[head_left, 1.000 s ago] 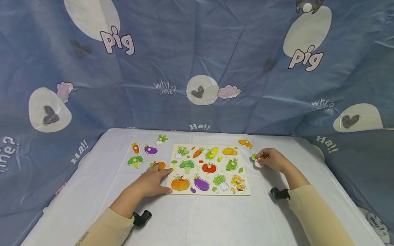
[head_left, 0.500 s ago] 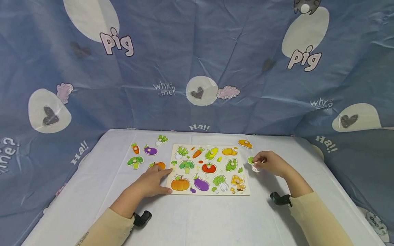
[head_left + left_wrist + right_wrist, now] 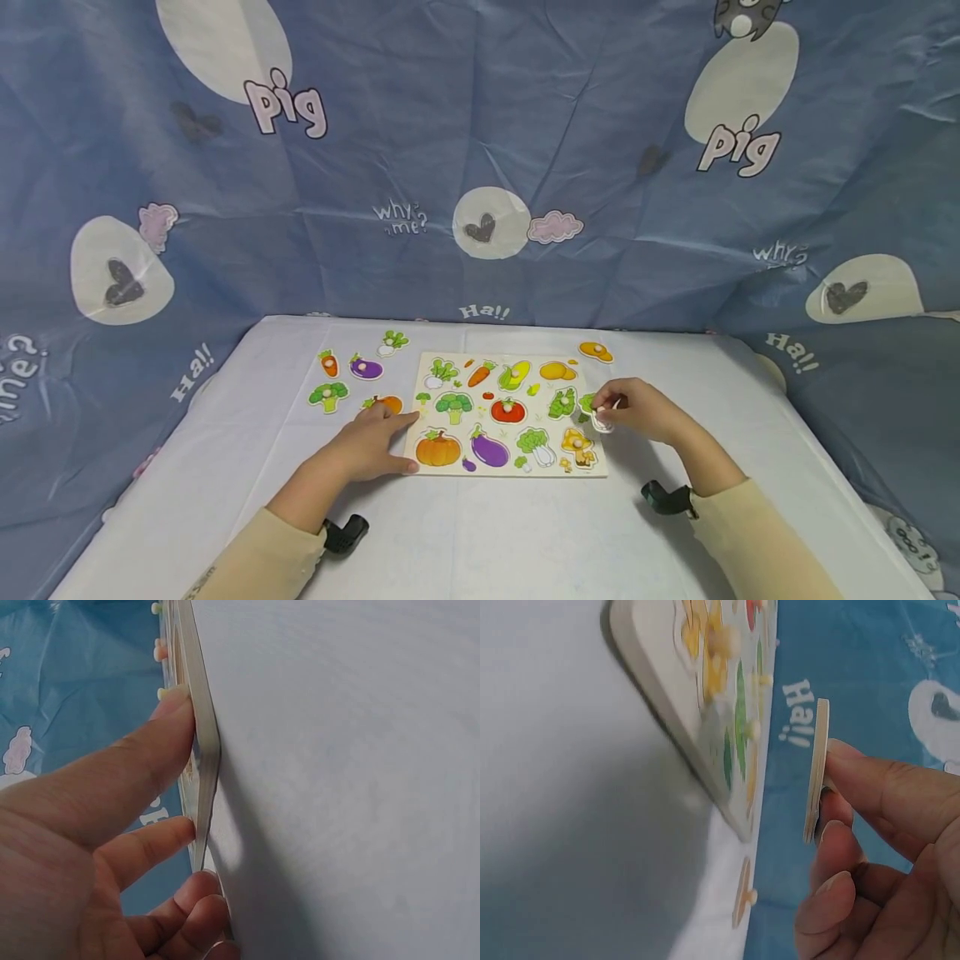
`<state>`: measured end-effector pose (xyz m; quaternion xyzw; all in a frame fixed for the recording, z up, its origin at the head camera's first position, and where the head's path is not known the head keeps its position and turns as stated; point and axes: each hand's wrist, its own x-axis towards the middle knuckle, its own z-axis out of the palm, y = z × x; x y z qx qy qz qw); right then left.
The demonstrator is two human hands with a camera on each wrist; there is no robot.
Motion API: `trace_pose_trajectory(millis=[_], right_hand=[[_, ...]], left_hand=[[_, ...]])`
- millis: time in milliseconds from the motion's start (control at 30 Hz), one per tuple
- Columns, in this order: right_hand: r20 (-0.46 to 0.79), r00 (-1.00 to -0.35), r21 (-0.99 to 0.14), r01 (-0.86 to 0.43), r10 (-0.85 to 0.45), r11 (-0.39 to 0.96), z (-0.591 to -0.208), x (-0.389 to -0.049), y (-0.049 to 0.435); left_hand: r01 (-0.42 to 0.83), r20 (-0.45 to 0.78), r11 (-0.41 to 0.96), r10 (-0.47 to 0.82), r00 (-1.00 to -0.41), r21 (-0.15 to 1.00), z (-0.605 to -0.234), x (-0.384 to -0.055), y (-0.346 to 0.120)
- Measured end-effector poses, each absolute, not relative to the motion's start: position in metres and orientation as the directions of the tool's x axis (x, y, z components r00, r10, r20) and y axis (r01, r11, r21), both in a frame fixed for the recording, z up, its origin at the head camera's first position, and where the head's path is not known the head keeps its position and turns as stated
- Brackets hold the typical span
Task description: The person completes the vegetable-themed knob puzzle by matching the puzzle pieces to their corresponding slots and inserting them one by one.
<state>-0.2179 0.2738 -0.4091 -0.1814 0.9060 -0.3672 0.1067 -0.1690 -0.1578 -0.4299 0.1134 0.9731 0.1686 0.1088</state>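
My right hand point(image 3: 637, 407) pinches a wooden bok choy puzzle piece point(image 3: 602, 422) between thumb and fingers. The piece is held above the right edge of the vegetable puzzle board point(image 3: 495, 472); in the right wrist view this piece point(image 3: 817, 771) shows edge-on, apart from the board point(image 3: 656, 694). At the board's left side, my left hand point(image 3: 366, 443) rests its thumb and index finger on the edge, its other fingers loosely bent. Knobbed tomato point(image 3: 508, 411), corn point(image 3: 515, 375), mushroom point(image 3: 578, 447) and green vegetable point(image 3: 562, 402) pieces lie in the board.
Left of the board lie loose radish point(image 3: 392, 342), carrot point(image 3: 328, 362), eggplant point(image 3: 366, 367) and broccoli point(image 3: 327, 397) pieces. A pumpkin piece point(image 3: 387, 404) is partly behind my left hand. A potato piece point(image 3: 596, 352) lies at the back right. A blue printed cloth point(image 3: 337, 250) hangs behind.
My right hand has carried the bok choy piece leftward and slightly nearer, from the table beside the board to over its right edge. My left hand has stayed put.
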Motion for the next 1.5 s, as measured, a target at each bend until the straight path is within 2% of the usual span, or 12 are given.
trace_pose_trajectory(millis=[600, 900, 1500], right_hand=[[-0.05, -0.839, -0.696, -0.361, -0.543, 0.621, -0.413, -0.207, 0.231], [-0.105, -0.821, -0.699, -0.341, -0.562, 0.628, -0.42, -0.204, 0.214], [-0.139, -0.787, -0.703, -0.349, -0.601, 0.62, -0.432, -0.208, 0.198]], left_hand=[[0.199, -0.148, 0.911, 0.267, -0.952, 0.362, -0.429, -0.167, -0.158], [0.2, -0.149, 0.911, 0.268, -0.952, 0.36, -0.43, -0.167, -0.159], [0.192, -0.158, 0.916, 0.26, -0.953, 0.352, -0.433, -0.169, -0.159]])
